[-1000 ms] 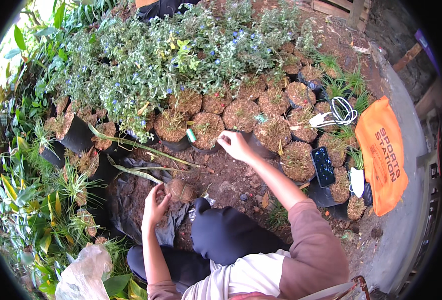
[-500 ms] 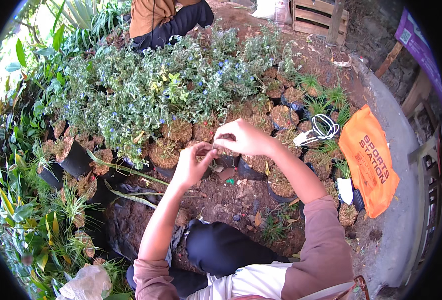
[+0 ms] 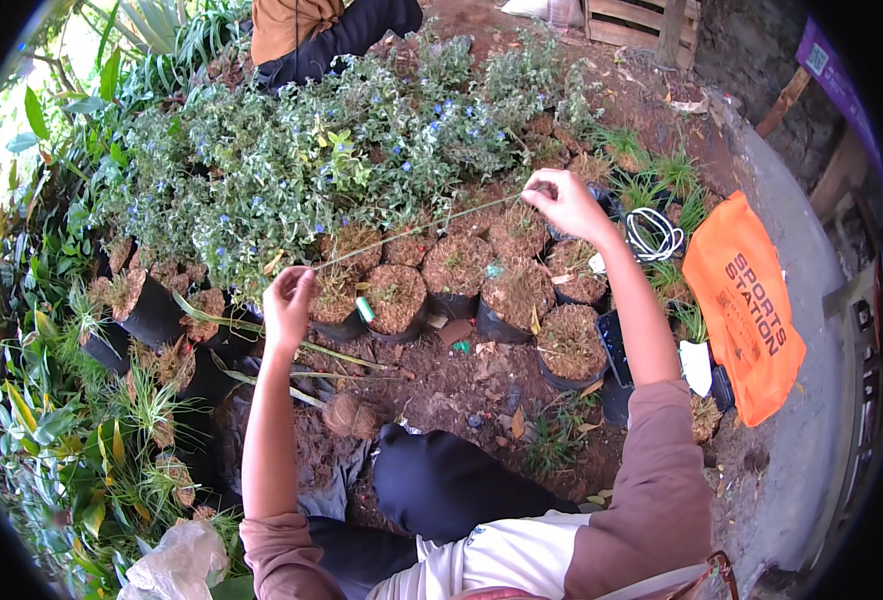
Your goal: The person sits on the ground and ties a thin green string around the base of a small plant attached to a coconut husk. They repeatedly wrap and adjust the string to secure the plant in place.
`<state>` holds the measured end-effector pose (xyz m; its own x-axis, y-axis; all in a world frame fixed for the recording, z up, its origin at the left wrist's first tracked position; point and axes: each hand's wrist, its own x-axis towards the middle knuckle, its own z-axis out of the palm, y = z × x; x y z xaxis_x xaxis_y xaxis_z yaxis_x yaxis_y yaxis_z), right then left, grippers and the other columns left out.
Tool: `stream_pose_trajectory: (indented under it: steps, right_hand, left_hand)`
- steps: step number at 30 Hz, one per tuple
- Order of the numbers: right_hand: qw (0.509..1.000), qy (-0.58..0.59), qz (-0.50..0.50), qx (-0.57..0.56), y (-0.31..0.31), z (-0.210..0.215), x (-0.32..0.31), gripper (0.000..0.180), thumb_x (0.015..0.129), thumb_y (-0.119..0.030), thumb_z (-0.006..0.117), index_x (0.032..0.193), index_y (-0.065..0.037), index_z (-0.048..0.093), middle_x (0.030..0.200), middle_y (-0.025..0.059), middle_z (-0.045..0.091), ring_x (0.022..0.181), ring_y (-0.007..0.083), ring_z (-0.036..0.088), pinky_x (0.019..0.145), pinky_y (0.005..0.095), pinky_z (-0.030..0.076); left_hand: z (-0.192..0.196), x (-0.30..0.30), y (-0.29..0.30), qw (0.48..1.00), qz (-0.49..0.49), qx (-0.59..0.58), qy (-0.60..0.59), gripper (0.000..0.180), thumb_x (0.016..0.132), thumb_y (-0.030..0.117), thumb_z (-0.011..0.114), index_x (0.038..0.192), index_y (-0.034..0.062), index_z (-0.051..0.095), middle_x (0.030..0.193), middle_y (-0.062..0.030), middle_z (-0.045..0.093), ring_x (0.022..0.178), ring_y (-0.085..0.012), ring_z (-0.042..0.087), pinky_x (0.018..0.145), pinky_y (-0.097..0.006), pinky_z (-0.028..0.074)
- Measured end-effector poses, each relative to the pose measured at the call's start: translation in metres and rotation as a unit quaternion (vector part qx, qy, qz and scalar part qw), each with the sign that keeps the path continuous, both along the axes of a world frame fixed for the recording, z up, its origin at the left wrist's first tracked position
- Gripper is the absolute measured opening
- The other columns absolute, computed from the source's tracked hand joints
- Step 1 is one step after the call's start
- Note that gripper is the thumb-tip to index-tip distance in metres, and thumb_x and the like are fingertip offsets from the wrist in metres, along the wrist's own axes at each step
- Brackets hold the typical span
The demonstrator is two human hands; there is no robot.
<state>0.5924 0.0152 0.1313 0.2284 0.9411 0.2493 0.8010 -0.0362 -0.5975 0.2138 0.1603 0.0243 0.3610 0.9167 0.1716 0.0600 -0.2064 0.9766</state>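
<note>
From afar, I have the left hand (image 3: 289,298) and right hand (image 3: 568,203) pinching a thin pale-green string (image 3: 412,232) in closed fingers (image 3: 540,187), apparently stretching it, which calls for even tension next.

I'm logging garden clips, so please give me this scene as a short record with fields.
Setting: outdoors, bare soil among plants
Left grip: pinched on a thin green string
Right grip: pinched on the same string, farther forward
String: stretched slantwise between both hands
Planter bags: black, topped with brown fibrous material
Among the bags: small green-and-white cylinder
Near the knees: brown fibrous ball
Right side: orange bag, white cable, partly hidden phone
Background: blue-flowered plants, another person, partly in view
</note>
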Motion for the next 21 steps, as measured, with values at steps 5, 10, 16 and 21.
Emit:
stream_pose_trajectory:
  steps: [5, 10, 16, 21]
  right_hand:
    - [0.994, -0.038, -0.087, 0.050, -0.012, -0.007, 0.042, 0.014, 0.080, -0.015, 0.061, 0.080, -0.001, 0.061, 0.058, 0.0036, 0.047, 0.055, 0.0129, 0.042, 0.053, 0.0298, 0.036]
    - [0.977, -0.092, -0.181, 0.062, -0.021, -0.022, 0.069, 0.016, 0.080, -0.015, 0.062, 0.087, -0.001, 0.061, 0.084, 0.0094, 0.054, 0.073, 0.0213, 0.054, 0.066, 0.0338, 0.044]
    - [0.960, -0.182, -0.209, 0.028, -0.021, -0.019, 0.054, 0.027, 0.080, -0.020, 0.061, 0.091, 0.003, 0.054, 0.111, 0.0154, 0.051, 0.094, 0.0340, 0.056, 0.079, 0.0412, 0.045]
    - [0.966, -0.199, -0.155, 0.061, -0.007, -0.011, 0.011, 0.031, 0.071, 0.004, 0.057, 0.100, -0.004, 0.054, 0.121, 0.0139, 0.049, 0.110, 0.0337, 0.048, 0.094, 0.0469, 0.035]
  left_hand:
    - [-0.006, -0.029, 0.018, 0.974, 0.120, -0.162, -0.104, 0.025, 0.087, 0.025, 0.059, 0.105, 0.0089, 0.056, 0.086, 0.0010, 0.057, 0.074, -0.0086, 0.054, 0.067, -0.023, 0.046]
    - [-0.019, -0.063, 0.028, 0.899, 0.258, -0.240, -0.259, 0.031, 0.084, 0.030, 0.062, 0.108, 0.0122, 0.053, 0.093, -0.0012, 0.050, 0.077, -0.0119, 0.048, 0.067, -0.028, 0.047]
    - [0.013, -0.059, 0.007, 0.930, 0.164, -0.238, -0.228, 0.036, 0.083, 0.029, 0.063, 0.113, 0.0116, 0.052, 0.102, -0.0030, 0.053, 0.080, -0.0126, 0.051, 0.075, -0.030, 0.047]
    - [0.052, -0.062, -0.016, 0.915, -0.010, -0.281, -0.289, 0.024, 0.086, 0.028, 0.059, 0.103, 0.0136, 0.051, 0.119, 0.0007, 0.052, 0.095, -0.0123, 0.049, 0.085, -0.033, 0.041]
